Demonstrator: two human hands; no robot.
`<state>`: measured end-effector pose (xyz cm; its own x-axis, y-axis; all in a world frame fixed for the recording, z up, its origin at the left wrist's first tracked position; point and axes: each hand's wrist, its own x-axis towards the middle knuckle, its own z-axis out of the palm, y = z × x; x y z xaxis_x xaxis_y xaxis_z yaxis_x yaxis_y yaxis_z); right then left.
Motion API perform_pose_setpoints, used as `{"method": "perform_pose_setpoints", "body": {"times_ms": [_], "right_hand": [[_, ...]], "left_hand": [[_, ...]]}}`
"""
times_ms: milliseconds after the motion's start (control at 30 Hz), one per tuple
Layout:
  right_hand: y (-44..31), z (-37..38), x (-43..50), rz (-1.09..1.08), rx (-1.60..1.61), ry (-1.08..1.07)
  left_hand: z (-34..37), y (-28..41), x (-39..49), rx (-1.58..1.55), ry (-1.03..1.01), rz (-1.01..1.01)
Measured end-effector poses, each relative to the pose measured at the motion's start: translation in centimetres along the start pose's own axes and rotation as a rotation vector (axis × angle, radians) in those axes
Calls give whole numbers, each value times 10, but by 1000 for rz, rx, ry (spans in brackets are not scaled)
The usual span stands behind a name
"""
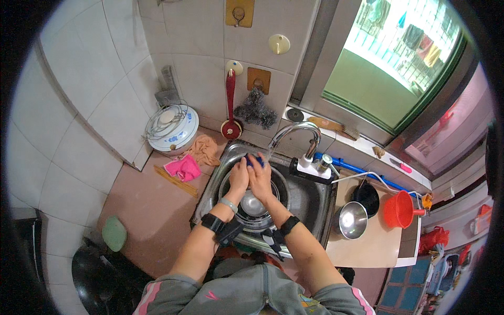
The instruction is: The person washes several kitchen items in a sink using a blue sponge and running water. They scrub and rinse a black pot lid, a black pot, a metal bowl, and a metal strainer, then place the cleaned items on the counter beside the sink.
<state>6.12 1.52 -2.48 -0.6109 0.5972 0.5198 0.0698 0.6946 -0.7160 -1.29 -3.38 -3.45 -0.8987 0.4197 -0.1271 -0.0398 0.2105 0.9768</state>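
Both my hands meet over a metal basin (285, 185) in the stainless steel sink (321, 201). Between them is a dark blue item (255, 160), mostly covered by fingers, so its kind cannot be told. My left hand (238, 177) presses on its left side; my right hand (259, 175) lies over its right side with bent fingers. Water runs from the curved chrome faucet (295, 128) beside my right fingertips. Below my hands, a smaller shiny metal bowl (252, 204) shows inside the basin.
Left of the sink lie a pink cloth (184, 168), an orange cloth (205, 149), wooden chopsticks (175, 181) and a lidded enamel pot (173, 128). At right stand a steel bowl (353, 220), a black pan (367, 199) and a red dipper (398, 210). A black wok (98, 279) sits lower left.
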Motion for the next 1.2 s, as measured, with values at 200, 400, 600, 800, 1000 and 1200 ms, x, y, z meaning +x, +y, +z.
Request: {"method": "perform_pose_setpoints", "body": {"times_ms": [200,400,600,800,1000,1200], "right_hand": [[42,-25,28,308,110,-82],[28,-41,24,355,467,-43],[2,-32,8,-50,43,-127],[33,-34,32,110,154,-85],[-7,-32,6,-128,51,-89],[57,-34,23,238,276,-277]], "left_hand": [[0,23,-24,-203,-204,22],[-1,9,-20,-434,-196,-176],[9,-6,-15,-325,-17,-3],[10,7,-32,-221,92,127],[7,18,-47,-156,123,89],[6,20,-58,-42,161,188]]}}
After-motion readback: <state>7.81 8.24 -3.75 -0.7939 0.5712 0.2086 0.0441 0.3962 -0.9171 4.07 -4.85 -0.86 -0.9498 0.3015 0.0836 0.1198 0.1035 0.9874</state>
